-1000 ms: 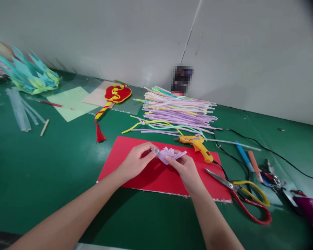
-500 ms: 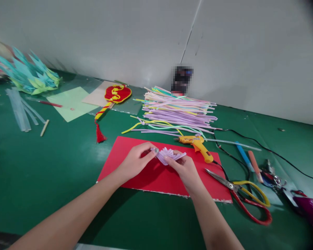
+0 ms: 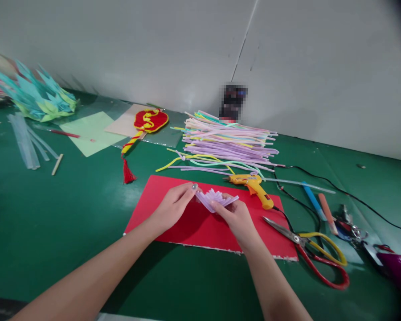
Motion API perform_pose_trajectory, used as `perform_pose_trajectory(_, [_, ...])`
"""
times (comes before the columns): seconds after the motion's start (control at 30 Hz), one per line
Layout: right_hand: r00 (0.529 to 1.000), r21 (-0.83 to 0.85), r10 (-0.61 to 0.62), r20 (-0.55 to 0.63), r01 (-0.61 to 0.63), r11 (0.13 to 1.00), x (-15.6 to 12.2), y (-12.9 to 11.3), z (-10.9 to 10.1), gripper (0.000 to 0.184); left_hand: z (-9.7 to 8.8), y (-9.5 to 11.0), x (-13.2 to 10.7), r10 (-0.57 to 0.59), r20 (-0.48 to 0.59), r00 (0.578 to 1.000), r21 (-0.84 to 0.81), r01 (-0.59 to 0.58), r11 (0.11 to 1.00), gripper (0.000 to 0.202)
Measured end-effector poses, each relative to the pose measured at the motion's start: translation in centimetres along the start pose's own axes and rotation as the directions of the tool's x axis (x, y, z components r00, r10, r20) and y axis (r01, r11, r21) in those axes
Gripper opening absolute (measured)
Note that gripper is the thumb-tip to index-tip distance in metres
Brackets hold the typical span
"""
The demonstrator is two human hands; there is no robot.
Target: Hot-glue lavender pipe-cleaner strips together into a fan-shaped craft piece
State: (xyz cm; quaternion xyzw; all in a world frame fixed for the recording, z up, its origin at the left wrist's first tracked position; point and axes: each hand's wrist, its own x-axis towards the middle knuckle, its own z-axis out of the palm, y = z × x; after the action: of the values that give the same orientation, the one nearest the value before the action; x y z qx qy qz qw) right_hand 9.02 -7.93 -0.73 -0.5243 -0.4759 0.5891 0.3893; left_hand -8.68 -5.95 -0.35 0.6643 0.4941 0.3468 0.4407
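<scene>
Between my hands, above the red board [image 3: 187, 232], is a small bundle of lilac pipe cleaners [image 3: 214, 199] bent into a fan shape. My right hand [image 3: 235, 216] is closed on its right side, thumb pressed on the front near the bottom. My left hand [image 3: 177, 200] pinches the tip at the bundle's left edge between thumb and fingers. The undersides of both hands' fingers are partly hidden. Just beyond my right hand a yellow glue gun [image 3: 252, 183] lies on the board's far edge, and large scissors [image 3: 297, 240] rest at its right edge.
Behind the board lies a pile of pastel pipe cleaners [image 3: 230, 138]. A red fan-shaped ornament with a tassel [image 3: 150, 121], green paper [image 3: 87, 133] and clear glue sticks [image 3: 23, 142] are at left. A black cord [image 3: 354, 203], blue marker [image 3: 313, 200] and purple-handled tool [image 3: 396, 267] lie right.
My left thumb has shifted slightly up and left along the bundle's left edge, showing more of the lilac strands there. My right hand keeps its hold.
</scene>
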Motion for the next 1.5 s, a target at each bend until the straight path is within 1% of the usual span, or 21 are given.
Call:
perform_pose_trajectory(0.13, [1.000,0.003,-0.012,0.011,0.012,1.000,0.02,0.08,-0.04,0.028,-0.12,0.35,0.15,0.044,0.043,0.998,0.044,-0.046,0.998,0.017])
perform_pose_trajectory(0.23, [1.000,0.010,-0.016,0.004,0.016,1.000,0.02,0.06,-0.08,0.027,-0.15,0.41,0.20,0.045,0.040,0.998,0.067,-0.048,0.997,0.017])
perform_pose_trajectory(0.3, [1.000,0.010,-0.013,-0.011,0.013,1.000,0.03,0.01,-0.06,0.027,-0.12,0.22,0.21,0.038,0.002,0.999,0.064,-0.038,0.997,0.021])
perform_pose_trajectory(0.4, [0.999,0.031,0.002,-0.039,-0.001,1.000,0.12,-0.03,0.05,0.028,-0.04,-0.23,0.20,0.015,-0.089,0.996,0.065,-0.009,0.998,0.024])
perform_pose_trajectory(0.53, [0.996,0.084,0.018,-0.085,-0.011,0.996,0.30,0.08,0.19,0.027,-0.07,-0.42,0.18,-0.013,-0.114,0.993,0.068,0.021,0.997,0.026])
perform_pose_trajectory(0.77, [0.995,0.049,0.015,-0.099,-0.011,0.999,0.27,0.13,0.06,0.028,-0.21,0.24,0.10,-0.009,-0.055,0.998,0.021,0.010,1.000,0.020])
perform_pose_trajectory(0.93, [0.996,0.009,0.010,-0.092,-0.009,1.000,0.12,-0.17,0.14,0.029,-0.31,0.40,0.15,0.011,-0.049,0.999,0.022,-0.010,1.000,0.014])
perform_pose_trajectory(1.17, [1.000,-0.013,-0.005,-0.008,0.005,1.000,-0.08,-0.32,0.23,0.025,-0.21,0.38,0.09,0.003,-0.035,0.999,0.042,-0.001,0.999,0.014])
perform_pose_trajectory(1.27, [1.000,-0.030,-0.011,-0.021,0.010,0.999,-0.09,-0.27,0.25,0.022,-0.12,0.35,0.08,0.007,-0.025,1.000,0.038,-0.006,0.999,0.014])
perform_pose_trajectory(1.5, [0.999,-0.065,-0.014,-0.049,0.011,0.998,-0.14,-0.47,0.30,0.024,-0.01,0.33,0.00,0.020,-0.016,1.000,0.024,-0.020,1.000,0.012])
